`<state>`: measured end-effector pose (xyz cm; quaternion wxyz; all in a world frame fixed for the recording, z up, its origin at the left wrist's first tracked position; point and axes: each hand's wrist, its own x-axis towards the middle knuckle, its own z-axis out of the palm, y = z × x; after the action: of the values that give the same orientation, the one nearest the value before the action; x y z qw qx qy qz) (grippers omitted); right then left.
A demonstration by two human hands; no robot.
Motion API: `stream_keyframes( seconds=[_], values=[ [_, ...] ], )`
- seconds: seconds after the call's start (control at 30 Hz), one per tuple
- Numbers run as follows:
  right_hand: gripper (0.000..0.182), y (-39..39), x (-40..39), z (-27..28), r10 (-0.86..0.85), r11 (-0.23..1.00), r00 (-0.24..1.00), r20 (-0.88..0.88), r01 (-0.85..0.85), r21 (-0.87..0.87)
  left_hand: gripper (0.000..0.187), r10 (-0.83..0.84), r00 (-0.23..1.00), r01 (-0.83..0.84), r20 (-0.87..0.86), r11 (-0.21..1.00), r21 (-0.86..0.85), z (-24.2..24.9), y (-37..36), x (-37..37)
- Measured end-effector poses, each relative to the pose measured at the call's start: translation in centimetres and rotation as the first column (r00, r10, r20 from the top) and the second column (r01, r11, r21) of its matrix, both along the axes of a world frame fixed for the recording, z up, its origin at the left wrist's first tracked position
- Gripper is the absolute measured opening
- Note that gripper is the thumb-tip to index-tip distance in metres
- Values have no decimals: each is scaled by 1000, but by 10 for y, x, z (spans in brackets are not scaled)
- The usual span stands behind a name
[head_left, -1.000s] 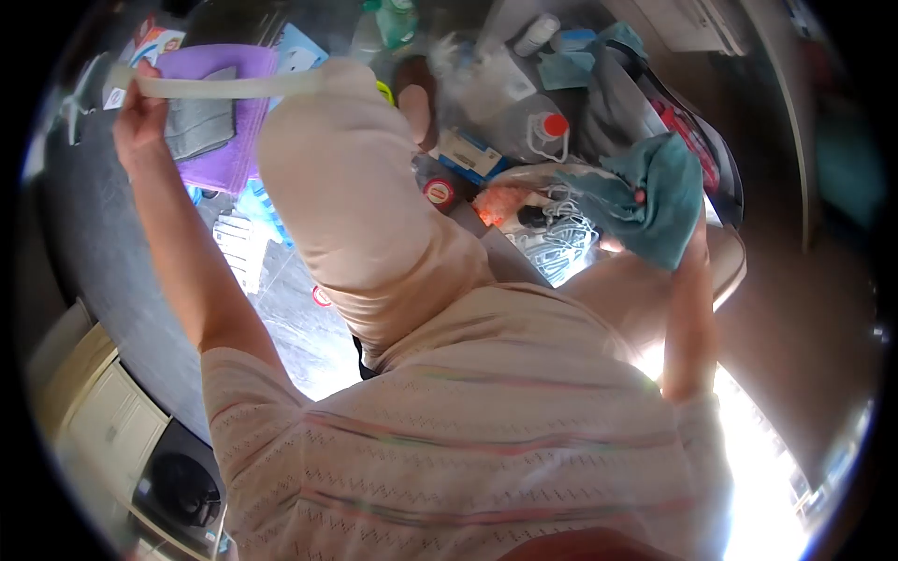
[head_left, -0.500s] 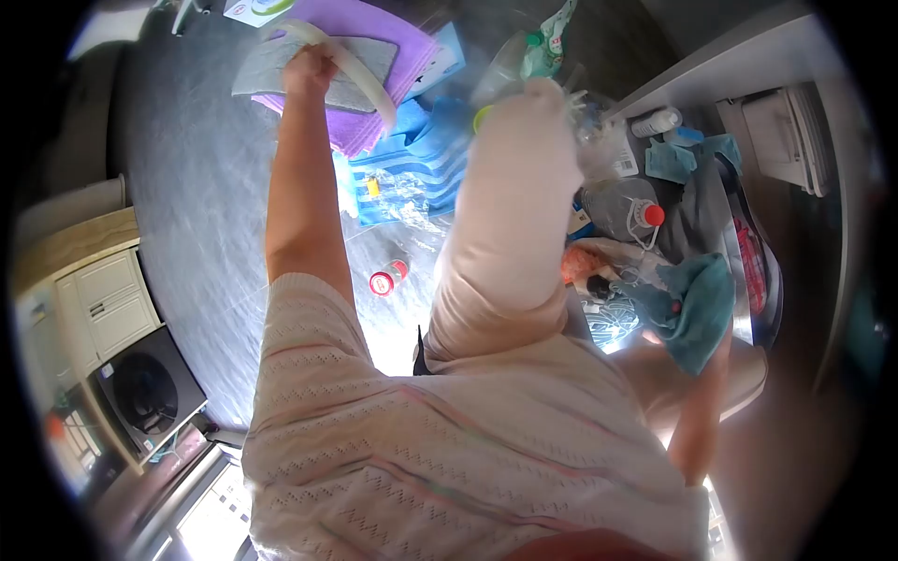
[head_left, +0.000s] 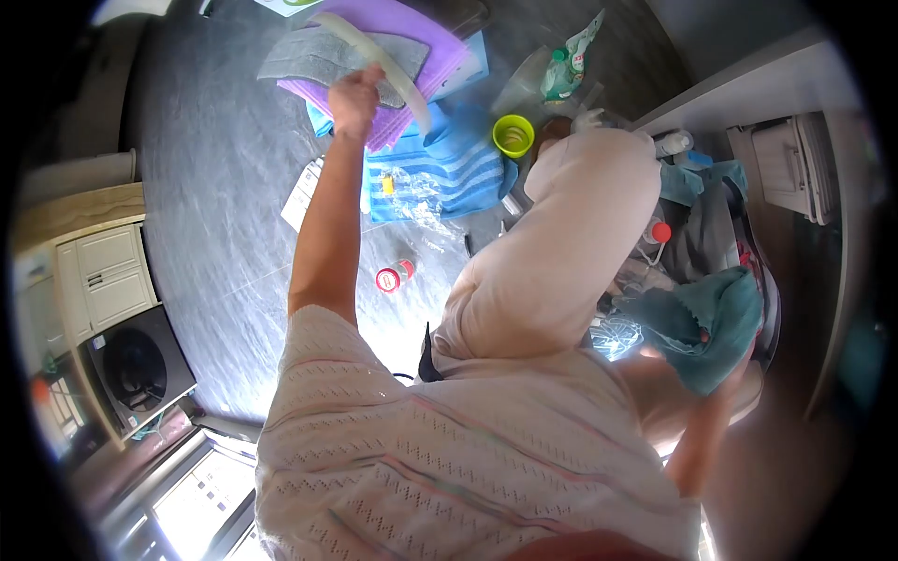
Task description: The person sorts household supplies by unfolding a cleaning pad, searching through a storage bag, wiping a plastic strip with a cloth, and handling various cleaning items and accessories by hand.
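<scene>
My left hand (head_left: 356, 100) reaches far forward, its fingers closed at a long pale curved strip (head_left: 376, 54). Under the strip lies a grey cloth (head_left: 313, 58), on top of a folded purple cloth (head_left: 442, 35). Just below these is a blue striped towel (head_left: 449, 173) with clear plastic wrapping (head_left: 412, 196) on it. Over on the right, my right hand (head_left: 687, 369) is mostly covered by a bunched teal cloth (head_left: 725, 313) that it holds. A tangle of shiny clear-and-blue plastic (head_left: 615, 337) is close beside it.
On the grey floor lies a red-capped jar (head_left: 394, 277). A lime-green cup (head_left: 513, 136) stands near my bent knee, with a green bottle (head_left: 558, 75) beyond. A red-capped jug (head_left: 658, 234) is partly hidden behind my leg. A dark open bag (head_left: 702, 210) lies at right.
My left hand has drawn back a little along the strip toward me. My leg has swung right, uncovering the lime-green cup and hiding more of the jug. My right hand still holds the teal cloth.
</scene>
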<state>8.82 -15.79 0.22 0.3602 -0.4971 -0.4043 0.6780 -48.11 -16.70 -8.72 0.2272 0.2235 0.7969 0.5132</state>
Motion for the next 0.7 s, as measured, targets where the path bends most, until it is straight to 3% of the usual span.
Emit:
stream_keyframes(
  seconds=[0.07,0.13,0.23,0.33,0.4,0.47,0.5,0.6,0.63,0.67,0.7],
  values=[
    [47,-1,5,-1,0,1000,1000,15,0,15,34,-70,990,71,118,997,-4,-8,-16,36],
    [47,-3,11,-2,8,1000,999,32,-8,20,39,-145,975,170,167,974,-147,-26,-36,63],
    [48,-10,15,-10,34,999,996,82,-36,22,28,-180,905,298,386,914,-274,-49,-79,95],
    [49,-10,20,-17,76,997,989,126,-76,-10,23,-140,927,253,348,918,-305,-80,-135,92],
    [49,-15,20,-24,91,996,984,152,-87,-30,24,-124,966,216,228,871,-441,-88,-172,67],
    [49,-15,21,-25,104,994,980,171,-98,-45,35,-273,959,157,-75,735,-660,-104,-208,38],
    [50,-16,22,-25,111,993,977,181,-103,-50,44,-254,967,151,0,576,-804,-91,-216,33],
    [50,-17,24,-23,127,991,970,209,-117,-61,52,-286,958,128,-3,438,-890,-105,-244,40],
    [50,-16,23,-22,131,991,968,214,-121,-62,66,-368,930,173,24,378,-910,-115,-252,49],
    [51,-17,23,-20,131,991,966,223,-120,-62,71,-468,881,238,68,314,-919,-126,-259,60],
    [51,-17,23,-18,132,991,962,238,-120,-63,67,-467,879,252,101,272,-929,-127,-258,75]
  ],
)
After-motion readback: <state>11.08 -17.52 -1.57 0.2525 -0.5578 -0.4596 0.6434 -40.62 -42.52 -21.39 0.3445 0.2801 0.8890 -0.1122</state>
